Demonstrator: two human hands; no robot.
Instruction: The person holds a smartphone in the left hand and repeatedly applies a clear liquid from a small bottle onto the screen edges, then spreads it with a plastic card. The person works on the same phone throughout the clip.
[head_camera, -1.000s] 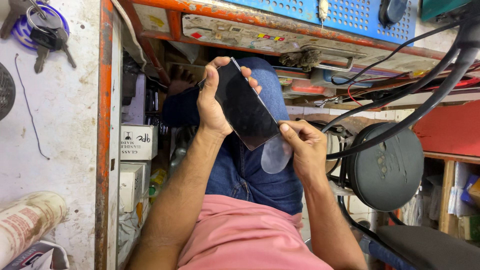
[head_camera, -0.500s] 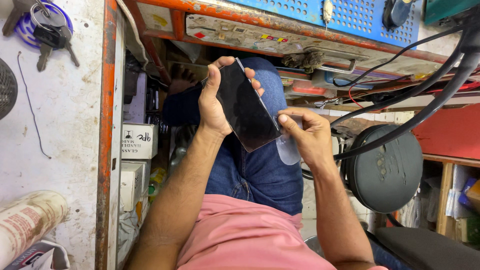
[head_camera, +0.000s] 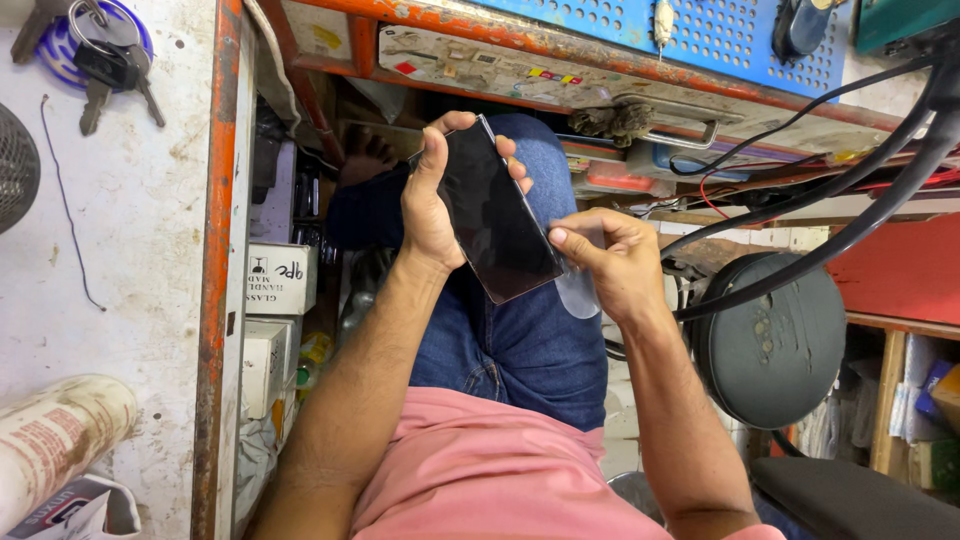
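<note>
My left hand (head_camera: 432, 205) grips a black smartphone (head_camera: 495, 215) by its long edges, screen up, over my lap in blue jeans (head_camera: 520, 340). My right hand (head_camera: 612, 262) sits at the phone's right edge, thumb and fingers pinching a thin clear film (head_camera: 580, 292) that hangs off the lower right side of the screen. The film's rounded end droops below my fingers.
A white worktop with an orange rim (head_camera: 215, 300) lies to the left, with a bunch of keys (head_camera: 105, 65) and a paper roll (head_camera: 55, 435) on it. Small white boxes (head_camera: 280, 280) sit on shelves below. Black cables (head_camera: 850, 210) and a round black stool (head_camera: 770, 340) are at right.
My right hand has moved up from below the phone's lower corner to its right edge, taking the clear film with it. The phone has stayed in my left hand.
</note>
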